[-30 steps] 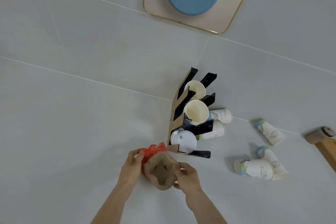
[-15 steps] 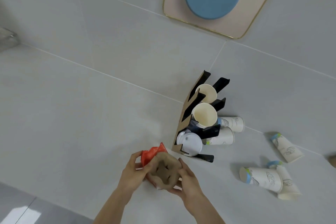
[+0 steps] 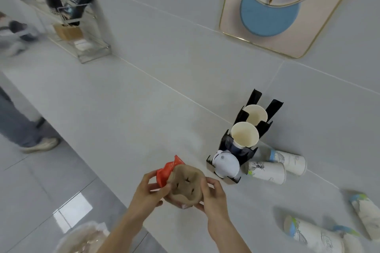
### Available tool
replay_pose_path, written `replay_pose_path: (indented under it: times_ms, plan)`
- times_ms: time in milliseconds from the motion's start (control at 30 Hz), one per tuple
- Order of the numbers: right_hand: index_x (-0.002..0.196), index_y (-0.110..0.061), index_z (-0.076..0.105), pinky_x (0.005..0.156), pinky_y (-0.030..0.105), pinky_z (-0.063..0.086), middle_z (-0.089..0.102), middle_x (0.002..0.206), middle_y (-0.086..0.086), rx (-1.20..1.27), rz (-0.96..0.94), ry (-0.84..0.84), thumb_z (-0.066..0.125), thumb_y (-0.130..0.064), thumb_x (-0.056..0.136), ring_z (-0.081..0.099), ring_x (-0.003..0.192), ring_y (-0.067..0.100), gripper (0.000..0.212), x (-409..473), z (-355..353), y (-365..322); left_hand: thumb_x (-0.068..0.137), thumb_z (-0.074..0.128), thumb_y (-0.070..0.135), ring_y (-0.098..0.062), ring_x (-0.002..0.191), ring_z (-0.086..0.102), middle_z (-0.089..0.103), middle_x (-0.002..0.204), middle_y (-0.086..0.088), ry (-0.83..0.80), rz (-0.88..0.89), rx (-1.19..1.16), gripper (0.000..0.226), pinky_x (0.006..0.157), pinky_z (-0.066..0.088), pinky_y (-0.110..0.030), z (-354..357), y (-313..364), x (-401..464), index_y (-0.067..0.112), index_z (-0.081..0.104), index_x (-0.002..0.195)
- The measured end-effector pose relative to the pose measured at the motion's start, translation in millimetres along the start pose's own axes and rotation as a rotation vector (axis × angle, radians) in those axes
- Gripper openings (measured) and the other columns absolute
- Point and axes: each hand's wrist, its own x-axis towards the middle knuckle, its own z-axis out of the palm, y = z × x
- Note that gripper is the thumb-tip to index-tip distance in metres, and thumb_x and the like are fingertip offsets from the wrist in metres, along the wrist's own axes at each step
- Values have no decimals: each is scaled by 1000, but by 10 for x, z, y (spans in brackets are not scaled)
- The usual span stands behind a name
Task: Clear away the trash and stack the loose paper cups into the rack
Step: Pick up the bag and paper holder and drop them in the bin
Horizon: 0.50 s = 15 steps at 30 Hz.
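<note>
brown pulp trash (image 3: pixel 186 188), crumpled with a red wrapper (image 3: pixel 165 172), sits clamped between my left hand (image 3: pixel 149 191) and right hand (image 3: pixel 214 195) above the desk (image 3: pixel 133 109) edge, its slitted face turned up toward me. black rack (image 3: pixel 244 141) stands just beyond, its cups opening toward me and its long axis running away toward the wall. loose paper cups (image 3: pixel 267 171) lie on their sides right of it, the nearest ones blurred and cut off.
</note>
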Motion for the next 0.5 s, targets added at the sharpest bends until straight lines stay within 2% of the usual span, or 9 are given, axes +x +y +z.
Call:
replay_pose_path:
  times_ms: [133,200,300,367,433,500]
  plan:
    - [107,-17,67,68,35,66,76,102,14,-24,18,-111,65,-32,99,76,89,26,18,-153,226,121,80,83,29,-19,99,72,74,110,-3,140,-21,-63,52,86,59,-40,-247,-242,-334,36,56,124]
    - [109,-18,70,73,40,67,78,103,12,-40,32,-166,66,-32,98,76,91,26,18,-263,376,188,82,82,25,-22,99,72,74,109,-4,200,-27,-98,51,85,59,-39,-409,-359,-484,35,56,125]
    - [111,-23,73,87,47,64,79,107,7,-96,52,-264,64,-25,98,76,98,24,16,-420,612,249,85,78,20,-22,98,72,73,109,-7,270,-13,-163,50,77,57,-30,-653,-491,-650,31,56,128]
    - [113,-28,75,92,48,62,78,112,3,-160,56,-320,56,-16,97,74,104,23,27,-523,797,267,86,77,21,-21,100,72,72,111,-6,302,-4,-201,49,75,56,-27,-836,-568,-733,30,56,129]
    - [115,-31,74,91,47,62,77,116,2,-218,45,-356,49,-11,95,72,107,23,38,-597,986,272,87,76,22,-22,102,70,71,114,-6,323,4,-232,49,79,57,-31,-1021,-634,-776,30,55,131]
    - [119,-30,70,87,44,64,77,114,5,-249,42,-369,49,-8,96,74,104,24,38,-674,1216,320,86,76,23,-23,103,70,71,115,-7,350,-1,-255,50,85,58,-36,-1240,-725,-823,30,55,131]
